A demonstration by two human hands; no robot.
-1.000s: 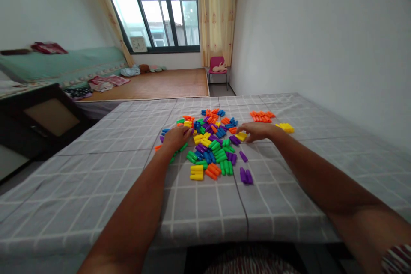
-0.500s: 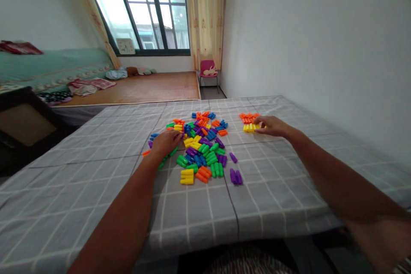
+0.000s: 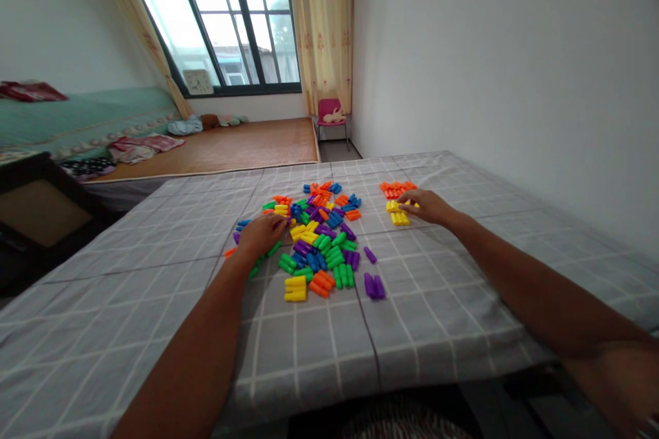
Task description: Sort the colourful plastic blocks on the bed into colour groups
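Toy blocks shaped like short joined tubes lie in a loose, multicoloured pile (image 3: pixel 322 240) on the checked cloth. My left hand (image 3: pixel 263 233) rests at the pile's left side, its fingers drawn together at small yellow and purple pieces; what they grip, if anything, is partly hidden. To the right of the pile, my right hand (image 3: pixel 427 206) has its thumb and fingertips closed on yellow blocks (image 3: pixel 399 218), partly covering them. Just beyond these, orange blocks (image 3: pixel 397 189) lie side by side in a row.
A grey checked cloth (image 3: pixel 432 302) covers the table. Purple blocks (image 3: pixel 374 286) lie apart at the pile's near right, a yellow block (image 3: pixel 295 289) at its near left. A white wall (image 3: pixel 515 68) runs along the right. Behind are a low wooden bed (image 3: pixel 247 140) and a pink chair (image 3: pixel 329 110).
The yellow blocks beside the orange row have shifted a little nearer and spread out, with my right hand still at them. My left hand stays at the pile. The view has tilted slightly.
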